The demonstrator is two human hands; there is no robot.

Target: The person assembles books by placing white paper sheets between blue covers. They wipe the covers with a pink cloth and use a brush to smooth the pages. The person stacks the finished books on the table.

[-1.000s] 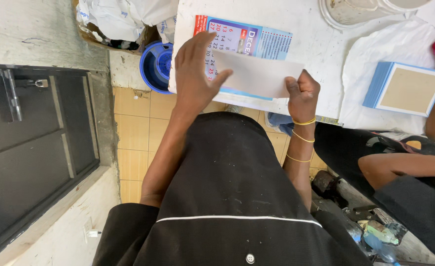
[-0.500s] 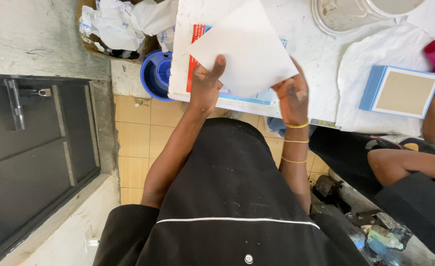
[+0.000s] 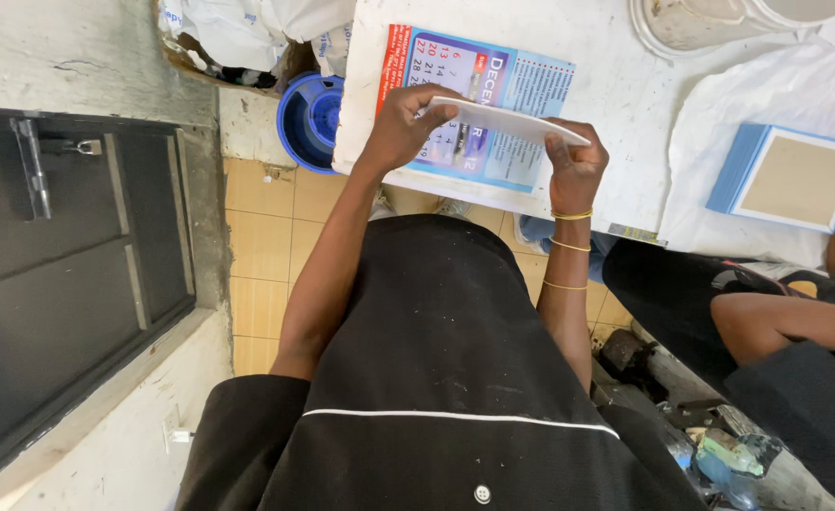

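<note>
My left hand (image 3: pixel 404 123) and my right hand (image 3: pixel 576 168) both grip a white paper sheet (image 3: pixel 507 120), one at each end. The sheet is held nearly edge-on just above a colourful calendar page (image 3: pixel 493 90). The calendar lies flat on the white table (image 3: pixel 616 95) in front of me. My right wrist wears thin gold bangles. My black garment fills the lower middle of the view.
A blue-edged stack topped with a tan board (image 3: pixel 788 178) lies on white cloth at the right. Another person's arm (image 3: pixel 786 322) and dark clothing are at the right. A blue round tub (image 3: pixel 311 118) stands on the tiled floor. A dark metal door (image 3: pixel 67 255) is at the left.
The white sheet lay flat on the calendar, was lifted with its face toward me, and is now tipped nearly edge-on. Both hands stayed on it.
</note>
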